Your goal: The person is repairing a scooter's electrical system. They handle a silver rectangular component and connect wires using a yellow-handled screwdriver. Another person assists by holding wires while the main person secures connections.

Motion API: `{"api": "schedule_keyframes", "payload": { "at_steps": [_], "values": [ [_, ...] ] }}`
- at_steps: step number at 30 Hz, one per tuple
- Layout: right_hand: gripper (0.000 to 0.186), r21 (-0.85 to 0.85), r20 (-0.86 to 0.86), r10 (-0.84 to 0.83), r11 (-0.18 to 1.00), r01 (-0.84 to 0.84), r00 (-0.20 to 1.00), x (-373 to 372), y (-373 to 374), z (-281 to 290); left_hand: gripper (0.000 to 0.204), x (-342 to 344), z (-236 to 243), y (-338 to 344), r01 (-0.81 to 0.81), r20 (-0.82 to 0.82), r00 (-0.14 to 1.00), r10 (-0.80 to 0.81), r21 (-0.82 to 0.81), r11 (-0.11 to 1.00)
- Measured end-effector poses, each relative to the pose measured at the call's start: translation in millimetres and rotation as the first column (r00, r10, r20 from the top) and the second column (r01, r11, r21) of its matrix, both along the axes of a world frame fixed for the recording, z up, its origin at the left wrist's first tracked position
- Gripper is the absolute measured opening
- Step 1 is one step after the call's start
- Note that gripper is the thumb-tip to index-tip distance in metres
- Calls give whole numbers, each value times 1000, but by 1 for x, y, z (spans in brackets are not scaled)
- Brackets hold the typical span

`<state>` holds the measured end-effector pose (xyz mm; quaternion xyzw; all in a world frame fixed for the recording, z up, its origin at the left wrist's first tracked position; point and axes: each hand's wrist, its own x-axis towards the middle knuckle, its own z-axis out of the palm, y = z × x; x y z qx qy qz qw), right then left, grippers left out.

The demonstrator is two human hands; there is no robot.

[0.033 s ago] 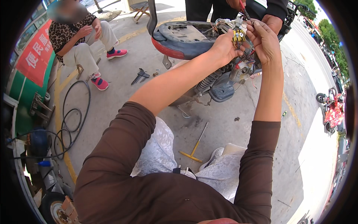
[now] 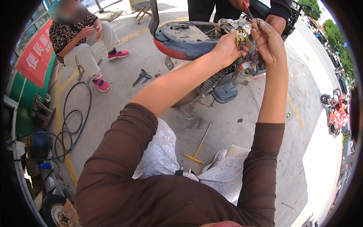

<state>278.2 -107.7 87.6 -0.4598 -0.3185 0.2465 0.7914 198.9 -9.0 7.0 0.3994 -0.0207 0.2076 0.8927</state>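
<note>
My left hand [image 2: 226,50] is closed round a block with yellow metal strips [image 2: 242,36], amid a tangle of wires at the opened scooter body [image 2: 191,33]. To its right, my right hand [image 2: 270,43] is raised with thumb and fingertips pinched together. What they hold is too small to make out. Just above those fingertips is the tip of a red-handled hand tool [image 2: 247,12], held by a co-worker's hand [image 2: 238,3]. The co-worker's other hand [image 2: 278,24] is behind mine. Connectors [image 2: 246,67] and loose wires hang below my hands.
A coil spring [image 2: 213,81] and a dark footrest-like part [image 2: 225,93] sit under the body. A yellow T-handle wrench [image 2: 196,153] and a hex key set [image 2: 142,76] lie on the concrete. A seated person [image 2: 77,38] and a black hose [image 2: 90,102] are at left.
My right hand has shifted very slightly upward, its fingers a little more raised. My left hand and the block stay where they were.
</note>
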Motion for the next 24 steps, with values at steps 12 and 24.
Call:
{"api": "schedule_keyframes", "payload": {
  "at_steps": [12, 24],
  "values": [
    [17, -176, 876, -102, 843, 508, 471, -12, 3, -22, 45, 3, 2, -2, -35, -10, 999, 34, -112, 993],
    [10, -1, 967, -138, 836, 548, 212, -13, 10, -28, 42, -1, 3, -5, -56, -8, 998, 56, -14, 998]
  ]
}}
